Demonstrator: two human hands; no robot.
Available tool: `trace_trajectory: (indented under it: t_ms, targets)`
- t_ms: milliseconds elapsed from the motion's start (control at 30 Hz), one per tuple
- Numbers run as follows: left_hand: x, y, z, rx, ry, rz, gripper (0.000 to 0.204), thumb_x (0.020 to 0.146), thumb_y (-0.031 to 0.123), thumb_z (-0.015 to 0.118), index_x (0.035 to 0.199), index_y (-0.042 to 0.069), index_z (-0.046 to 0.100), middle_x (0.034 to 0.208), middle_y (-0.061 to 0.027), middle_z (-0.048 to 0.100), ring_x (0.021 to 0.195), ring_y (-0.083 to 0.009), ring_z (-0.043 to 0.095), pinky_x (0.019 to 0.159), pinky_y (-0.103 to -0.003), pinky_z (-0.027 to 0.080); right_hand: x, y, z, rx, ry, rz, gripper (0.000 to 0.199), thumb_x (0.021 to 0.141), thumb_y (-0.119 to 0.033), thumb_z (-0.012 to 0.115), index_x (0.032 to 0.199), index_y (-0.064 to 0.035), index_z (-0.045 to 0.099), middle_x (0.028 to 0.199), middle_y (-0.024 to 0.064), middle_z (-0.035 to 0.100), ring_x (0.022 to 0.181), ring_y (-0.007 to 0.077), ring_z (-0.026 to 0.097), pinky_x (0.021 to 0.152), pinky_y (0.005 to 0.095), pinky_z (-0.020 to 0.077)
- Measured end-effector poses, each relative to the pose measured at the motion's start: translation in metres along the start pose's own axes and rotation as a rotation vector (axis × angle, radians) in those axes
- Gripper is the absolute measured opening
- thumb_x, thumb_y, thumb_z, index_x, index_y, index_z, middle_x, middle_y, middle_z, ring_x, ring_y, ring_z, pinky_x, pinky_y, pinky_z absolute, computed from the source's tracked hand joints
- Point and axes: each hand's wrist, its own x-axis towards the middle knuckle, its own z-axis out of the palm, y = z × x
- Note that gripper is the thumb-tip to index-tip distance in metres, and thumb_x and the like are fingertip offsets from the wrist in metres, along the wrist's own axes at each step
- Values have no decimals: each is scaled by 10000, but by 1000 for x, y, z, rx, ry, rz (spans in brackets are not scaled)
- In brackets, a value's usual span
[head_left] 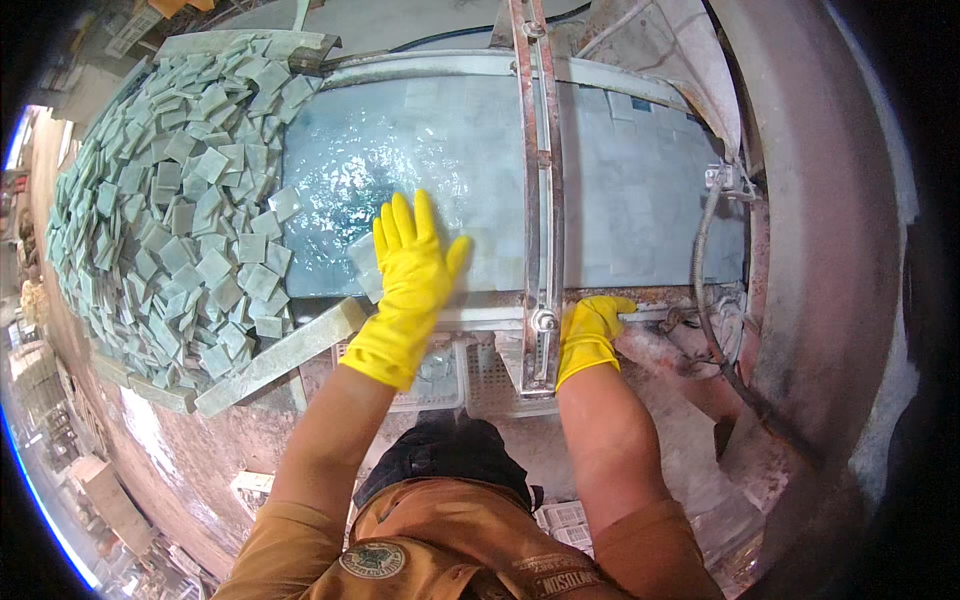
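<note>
My left hand (415,265), in a yellow rubber glove, lies flat with fingers spread over the wet blue-grey belt (325,215). Under and beside its palm is a pale square tile (366,262). Pale tiles (640,190) laid edge to edge cover the belt to the right. My right hand (592,330), in a matching glove, is closed over the near frame rail (660,313), just right of an upright-looking rusty metal crossbar (543,180). Its fingertips are partly hidden. Left of the belt, a large heap of loose pale-green square tiles (190,210) reaches the belt's edge.
A stone-like strip (285,355) borders the heap's near side. White plastic baskets (490,375) sit below the near rail. A hose (705,240) runs down the right end, beside a curved wall (830,250). The crossbar spans the belt.
</note>
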Motion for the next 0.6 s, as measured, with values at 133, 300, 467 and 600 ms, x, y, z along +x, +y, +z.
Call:
trace_trajectory:
  t_ms: [133, 300, 467, 600]
  targets:
    - [-13, -30, -22, 45, -17, 22, 859, 946, 424, 779, 1623, 16, 444, 1627, -358, 427, 1483, -570, 410, 1258, -645, 274, 0, 10, 10, 55, 110, -97, 776, 1059, -666, 485, 1351, 13, 719, 1111, 234, 814, 981, 426, 791, 881, 442, 640]
    - [14, -56, -26, 37, 122, 151, 587, 895, 283, 807, 1422, 68, 666, 1478, -263, 614, 1378, -520, 539, 1180, -623, 403, 21, 21, 19, 94, -52, 16, 588, 1128, -492, 457, 1439, -32, 649, 1345, 118, 757, 1225, 298, 717, 1012, 403, 595]
    - [34, -60, -38, -40, 95, 307, 468, 888, 157, 799, 1342, 81, 715, 1424, -231, 665, 1332, -494, 597, 1135, -586, 464, 15, 30, 15, 184, -48, -117, 566, 1099, -492, 542, 1385, -21, 671, 1275, 158, 774, 1140, 337, 742, 923, 407, 610]
    - [28, -62, -40, -263, 70, 352, 322, 897, 73, 786, 1216, 63, 745, 1318, -204, 728, 1205, -461, 687, 1050, -526, 545, 8, 33, 12, 239, -42, -133, 603, 1091, -526, 527, 1427, -42, 653, 1340, 145, 745, 1207, 313, 706, 1007, 393, 555]
